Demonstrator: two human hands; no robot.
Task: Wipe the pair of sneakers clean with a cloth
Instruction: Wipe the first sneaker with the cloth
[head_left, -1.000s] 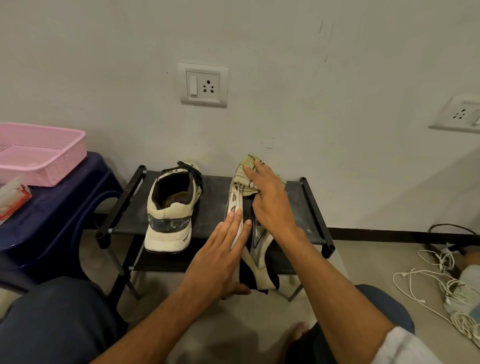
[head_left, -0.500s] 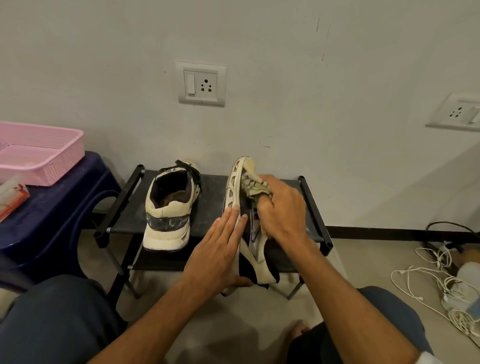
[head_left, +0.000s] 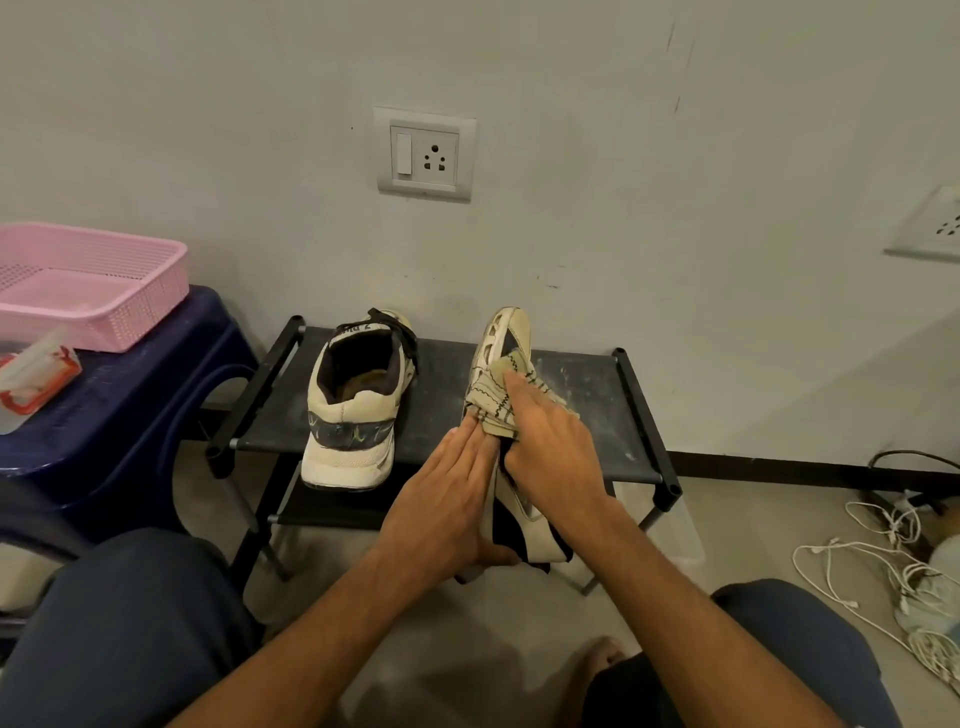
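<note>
Two sneakers sat on rack (head_left: 587, 415), mid-frame: upright sneaker (head_left: 353, 415) left, tipped sneaker (head_left: 506, 332) right. Flat left hand (head_left: 447, 499) braced sole; right hand (head_left: 550, 452) grip held soft bunched cloth (head_left: 493, 395) against upper. Sneaker looked light, stiff-soled; hold heel.

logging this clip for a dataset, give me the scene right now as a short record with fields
step: wiping one sneaker of the pair
sneaker in hand: turned on its side on the black rack, toe pointing away
left hand: straight fingers pressed against its sole
right hand: presses the cloth onto it
other sneaker: upright on the rack, heel toward the camera, no hand on it
nearby: pink basket on blue stool
</note>
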